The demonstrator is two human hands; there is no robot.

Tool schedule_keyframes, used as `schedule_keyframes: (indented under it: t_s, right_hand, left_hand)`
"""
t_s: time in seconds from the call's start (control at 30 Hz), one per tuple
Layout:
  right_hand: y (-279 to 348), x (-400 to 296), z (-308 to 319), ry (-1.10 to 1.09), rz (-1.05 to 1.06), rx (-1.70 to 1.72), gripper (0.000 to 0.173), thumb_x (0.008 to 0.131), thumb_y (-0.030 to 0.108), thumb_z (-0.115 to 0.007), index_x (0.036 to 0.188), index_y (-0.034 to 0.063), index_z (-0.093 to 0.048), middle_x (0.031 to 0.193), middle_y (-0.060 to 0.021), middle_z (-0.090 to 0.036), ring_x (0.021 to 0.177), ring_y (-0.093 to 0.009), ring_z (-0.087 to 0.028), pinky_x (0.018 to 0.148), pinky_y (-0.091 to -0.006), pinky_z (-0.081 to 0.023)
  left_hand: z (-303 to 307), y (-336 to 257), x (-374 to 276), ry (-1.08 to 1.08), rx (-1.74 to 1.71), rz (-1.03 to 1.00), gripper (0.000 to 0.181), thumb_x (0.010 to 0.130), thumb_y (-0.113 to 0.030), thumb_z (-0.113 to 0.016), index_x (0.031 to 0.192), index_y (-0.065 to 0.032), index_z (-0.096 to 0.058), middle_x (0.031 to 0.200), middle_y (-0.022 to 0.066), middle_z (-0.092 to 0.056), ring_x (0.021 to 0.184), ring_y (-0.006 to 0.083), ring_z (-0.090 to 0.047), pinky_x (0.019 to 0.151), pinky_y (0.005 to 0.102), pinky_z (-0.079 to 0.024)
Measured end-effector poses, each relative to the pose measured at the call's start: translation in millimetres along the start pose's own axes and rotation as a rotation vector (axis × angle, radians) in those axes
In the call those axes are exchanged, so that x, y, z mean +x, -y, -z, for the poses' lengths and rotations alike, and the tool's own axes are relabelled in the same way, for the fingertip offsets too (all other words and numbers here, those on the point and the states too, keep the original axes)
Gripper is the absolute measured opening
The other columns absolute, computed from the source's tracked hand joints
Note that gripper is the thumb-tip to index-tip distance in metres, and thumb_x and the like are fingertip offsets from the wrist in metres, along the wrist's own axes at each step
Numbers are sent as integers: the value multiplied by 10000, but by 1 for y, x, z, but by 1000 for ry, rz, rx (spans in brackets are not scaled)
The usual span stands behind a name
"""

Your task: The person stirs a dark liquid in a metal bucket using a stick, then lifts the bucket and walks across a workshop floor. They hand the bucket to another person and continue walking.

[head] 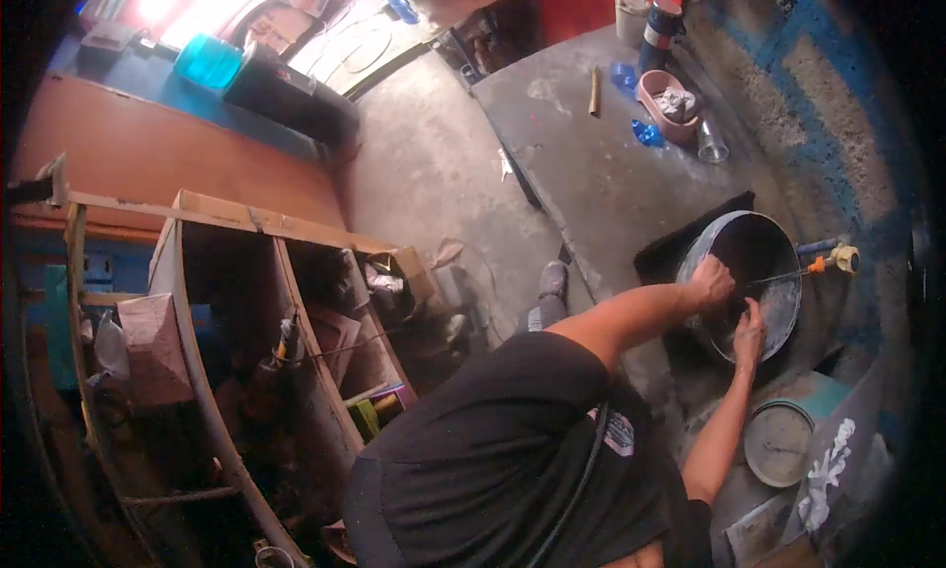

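In the head view a round metal tub (783,302) stands at the right, tilted towards me, below a wall tap (845,258) with an orange fitting. A thin line, perhaps water or a thin rod, runs from the orange fitting into the tub. My left hand (713,280) is over the tub's near rim, its fingers curled; what lies inside them is hidden. My right hand (749,333) is at the tub's lower side, fingertips raised close to the left hand. Whether it holds something small cannot be told. The tub's inside is dark.
A lidded round container (780,444) stands below the tub. On the grey slab (591,169) are a pink dish (676,128), a clear cup (712,145), blue plastic wrappers (647,133) and a dark flask (662,28). A wooden shelf frame (281,232) stands at the left.
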State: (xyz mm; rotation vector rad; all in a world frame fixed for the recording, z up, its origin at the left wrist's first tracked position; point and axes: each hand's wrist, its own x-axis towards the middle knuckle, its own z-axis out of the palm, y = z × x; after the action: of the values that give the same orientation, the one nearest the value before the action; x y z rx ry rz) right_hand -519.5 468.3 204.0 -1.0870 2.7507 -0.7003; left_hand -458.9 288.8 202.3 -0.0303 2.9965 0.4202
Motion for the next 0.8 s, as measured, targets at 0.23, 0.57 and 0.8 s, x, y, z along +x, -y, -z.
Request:
schedule_keyframes:
  t_s: [0.23,0.57,0.8]
  right_hand:
    - [-3,1,-2,5,-61,32,363,893,37,-468,1255,49,-489,1010,-296,-596,964,-447,-571,807,-459,-438]
    - [-1,-2,0,-73,-53,38,430,882,9,-466,1309,39,-432,1192,-273,-543,1067,-418,-550,901,-430,-432]
    - [-4,-1,1,-43,-82,56,338,882,20,-467,1216,17,-516,1115,-264,-584,1039,-411,-560,877,-426,-434]
  left_hand:
    - [-4,1,1,0,33,-12,155,696,-290,-708,765,-152,-725,828,60,-703,815,216,-675,641,342,-455]
    - [-8,-1,2,-66,20,5,154,694,-283,-698,755,-145,-724,807,55,-702,804,218,-679,618,346,-462]
    - [-4,-3,2,-44,25,14,125,731,-254,-654,745,-147,-718,799,60,-698,806,218,-678,636,343,-455]
